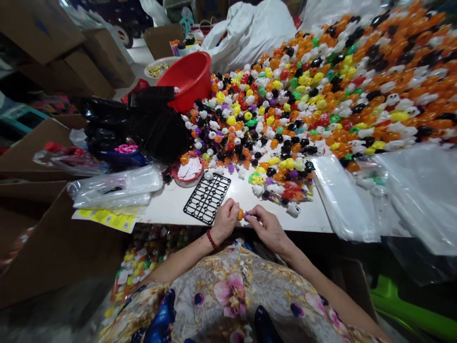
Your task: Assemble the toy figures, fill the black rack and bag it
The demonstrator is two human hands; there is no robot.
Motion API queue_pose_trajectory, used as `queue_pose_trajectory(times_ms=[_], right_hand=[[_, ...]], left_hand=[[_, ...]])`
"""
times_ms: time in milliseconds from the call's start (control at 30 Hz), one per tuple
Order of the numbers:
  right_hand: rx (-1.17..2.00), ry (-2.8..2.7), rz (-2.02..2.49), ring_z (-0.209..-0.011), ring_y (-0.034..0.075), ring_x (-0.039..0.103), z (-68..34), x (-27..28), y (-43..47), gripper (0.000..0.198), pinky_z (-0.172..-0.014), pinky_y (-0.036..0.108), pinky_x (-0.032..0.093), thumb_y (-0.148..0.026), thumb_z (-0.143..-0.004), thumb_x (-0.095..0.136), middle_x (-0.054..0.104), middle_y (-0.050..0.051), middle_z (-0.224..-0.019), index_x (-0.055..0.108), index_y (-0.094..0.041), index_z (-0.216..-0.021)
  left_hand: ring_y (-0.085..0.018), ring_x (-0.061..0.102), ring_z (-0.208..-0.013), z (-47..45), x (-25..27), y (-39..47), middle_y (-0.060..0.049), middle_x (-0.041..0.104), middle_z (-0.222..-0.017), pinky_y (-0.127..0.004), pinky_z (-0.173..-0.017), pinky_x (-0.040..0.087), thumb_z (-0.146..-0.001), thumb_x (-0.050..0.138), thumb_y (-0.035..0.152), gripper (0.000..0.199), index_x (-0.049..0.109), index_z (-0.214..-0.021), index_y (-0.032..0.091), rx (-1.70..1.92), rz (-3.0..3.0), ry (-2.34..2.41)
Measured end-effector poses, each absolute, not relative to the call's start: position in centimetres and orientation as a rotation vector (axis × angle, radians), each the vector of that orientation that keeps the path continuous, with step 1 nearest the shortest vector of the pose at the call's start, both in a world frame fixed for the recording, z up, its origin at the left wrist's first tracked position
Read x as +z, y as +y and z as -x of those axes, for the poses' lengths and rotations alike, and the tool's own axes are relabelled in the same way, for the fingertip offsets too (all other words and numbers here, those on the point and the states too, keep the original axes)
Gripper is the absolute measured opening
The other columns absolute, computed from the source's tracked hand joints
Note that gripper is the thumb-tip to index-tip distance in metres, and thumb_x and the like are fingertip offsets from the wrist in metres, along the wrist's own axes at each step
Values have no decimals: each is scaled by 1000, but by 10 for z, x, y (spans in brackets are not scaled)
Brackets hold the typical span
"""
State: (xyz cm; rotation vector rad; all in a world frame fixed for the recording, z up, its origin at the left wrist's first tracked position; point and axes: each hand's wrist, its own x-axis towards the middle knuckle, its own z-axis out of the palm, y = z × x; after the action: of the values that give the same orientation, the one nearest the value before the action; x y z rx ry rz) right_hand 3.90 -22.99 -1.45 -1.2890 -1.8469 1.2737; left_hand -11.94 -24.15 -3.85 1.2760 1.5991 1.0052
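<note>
Fingers (229, 209) hold orange-purple piece (241, 214) near table edge (314, 225); gap beside grid (207, 198).

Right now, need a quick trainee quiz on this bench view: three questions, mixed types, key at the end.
1. Which wrist wears the red bracelet?
2. True or false: the black grid lies nearer the left hand than the right hand.
3. An orange toy shows between the hands. What colour is the small bit at the right hand's fingertips?
A) green
B) purple
C) white

Key: 1. The left wrist. 2. True. 3. B.
</note>
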Motion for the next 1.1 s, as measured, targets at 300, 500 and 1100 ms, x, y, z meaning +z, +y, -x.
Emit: queue_pose_trajectory(times_ms=[300,500,1100], right_hand=[[1532,-1600,1181,-85,18,61,-47,-28,-213,31,-77,30,49,-52,-87,56,67,1,-91,60,-23,-98],[752,-2156,1176,-94,25,59,-63,-33,-190,22,-86,41,45,-28,-95,47,71,9,-100,68,-22,-101],[345,-2518,1632,-91,25,60,27,-18,-83,32,-80,33,44,-10,-85,50,66,17,-106,60,-10,-115]], left_hand=[[-11,42,-53,129,-25,-214,7,43,-55,-24,-55,35,-89,44,42,31,40,-65,22,877,-1189,1484],[-14,53,-65,130,-34,-201,2,54,-67,-27,-64,43,-94,40,40,28,48,-75,22,823,-1459,1521],[-33,57,-103,181,-34,-115,-16,65,-102,-44,-89,45,-86,55,18,20,62,-104,13,263,-2197,2208]])
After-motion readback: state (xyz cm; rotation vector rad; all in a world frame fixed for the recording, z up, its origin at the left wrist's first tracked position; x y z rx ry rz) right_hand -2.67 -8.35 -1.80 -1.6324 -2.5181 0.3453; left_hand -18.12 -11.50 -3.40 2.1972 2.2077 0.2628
